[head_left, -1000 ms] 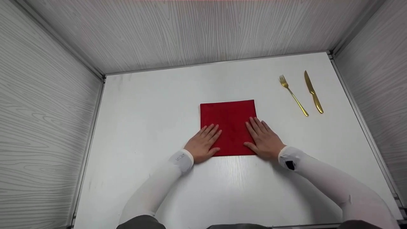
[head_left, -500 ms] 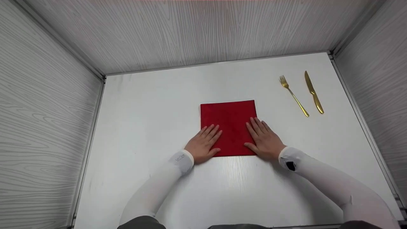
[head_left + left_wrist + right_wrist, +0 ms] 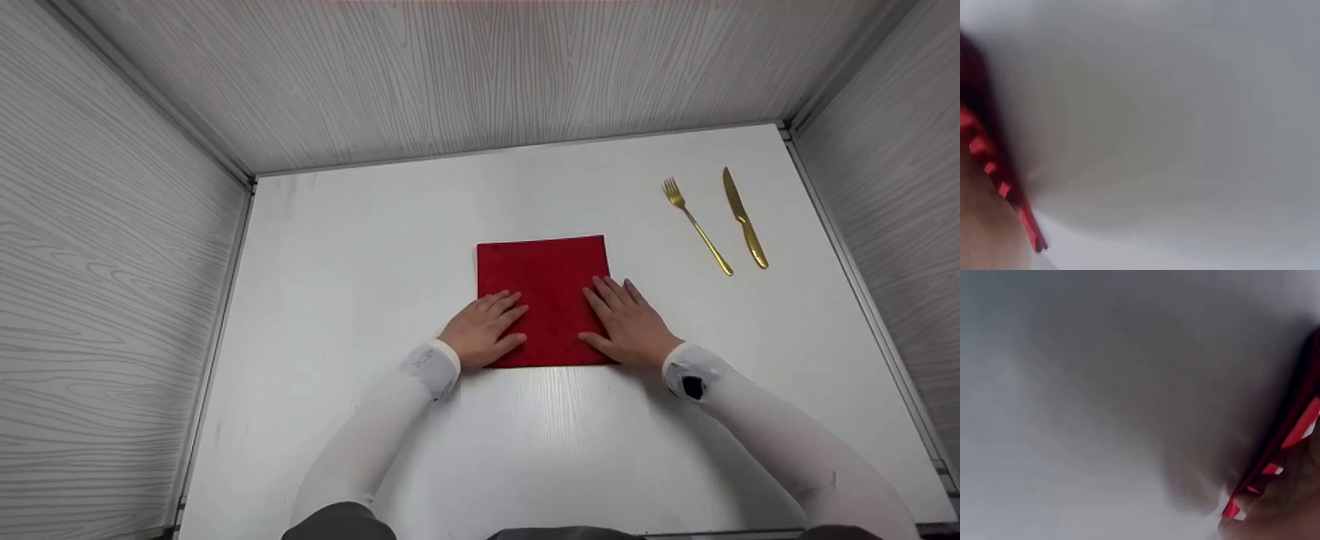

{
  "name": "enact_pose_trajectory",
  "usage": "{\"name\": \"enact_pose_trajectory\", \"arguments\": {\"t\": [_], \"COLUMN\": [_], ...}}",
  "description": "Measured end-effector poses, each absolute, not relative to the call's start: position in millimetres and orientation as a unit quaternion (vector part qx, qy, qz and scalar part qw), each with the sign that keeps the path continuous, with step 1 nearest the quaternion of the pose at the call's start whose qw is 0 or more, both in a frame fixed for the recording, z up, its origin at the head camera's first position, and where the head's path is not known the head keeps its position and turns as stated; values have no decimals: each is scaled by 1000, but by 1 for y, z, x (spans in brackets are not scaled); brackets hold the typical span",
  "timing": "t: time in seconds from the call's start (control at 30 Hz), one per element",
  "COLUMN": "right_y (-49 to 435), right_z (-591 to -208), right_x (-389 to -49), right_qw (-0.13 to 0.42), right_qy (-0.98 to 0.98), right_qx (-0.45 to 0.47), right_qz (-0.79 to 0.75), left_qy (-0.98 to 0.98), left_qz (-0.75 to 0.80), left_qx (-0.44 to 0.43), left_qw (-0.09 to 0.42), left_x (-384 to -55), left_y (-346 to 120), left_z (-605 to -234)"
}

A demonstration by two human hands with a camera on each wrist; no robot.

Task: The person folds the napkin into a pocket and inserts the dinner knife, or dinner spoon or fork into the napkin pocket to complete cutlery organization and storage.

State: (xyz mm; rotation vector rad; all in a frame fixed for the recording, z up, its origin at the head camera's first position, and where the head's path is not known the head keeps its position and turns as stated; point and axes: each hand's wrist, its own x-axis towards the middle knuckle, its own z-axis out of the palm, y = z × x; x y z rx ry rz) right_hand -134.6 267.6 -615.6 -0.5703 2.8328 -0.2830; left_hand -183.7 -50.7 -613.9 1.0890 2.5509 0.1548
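Observation:
A red folded cloth (image 3: 551,300) lies flat as a near square at the middle of the white table. On its near left part rests my left hand (image 3: 480,330), fingers extended across the cloth and palm down. My right hand (image 3: 631,326) lies on the right edge in the same way, its fingers straight and spread. In the left wrist view the cloth's edge (image 3: 1030,225) runs beside the hand. The right wrist view shows the cloth (image 3: 1300,422) under the fingers, with the hand at the lower right corner.
A gold fork (image 3: 697,226) and a gold knife (image 3: 745,217) lie apart on the right side of the white table (image 3: 345,262), beyond the right hand. Grey wood-grain panels (image 3: 487,75) enclose the table at the back and both sides.
My left hand has shifted slightly, its fingers now closer together and its thumb a little higher on the cloth. The view has moved a little; the cloth and cutlery lie as before.

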Motion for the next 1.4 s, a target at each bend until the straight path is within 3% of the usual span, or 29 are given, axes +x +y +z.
{"name": "enact_pose_trajectory", "arguments": {"t": [0.27, 0.67, 0.93, 1.4], "right_y": [273, 260, 254, 254], "right_z": [-599, -561, -562, -575], "right_x": [-139, -91, -61, -45], "right_qw": [159, 167, 118, 35], "right_qy": [960, 956, 963, 966], "right_qx": [-193, -197, -203, -231], "right_qz": [-122, -140, -134, -111], "left_qy": [908, 917, 935, 946], "left_qz": [98, 57, -3, -14], "left_qx": [367, 361, 329, 291], "left_qw": [179, 160, 131, 140], "left_x": [-203, -234, -264, -266], "left_y": [-39, -27, -44, -54], "left_z": [-602, -590, -596, -603]}}
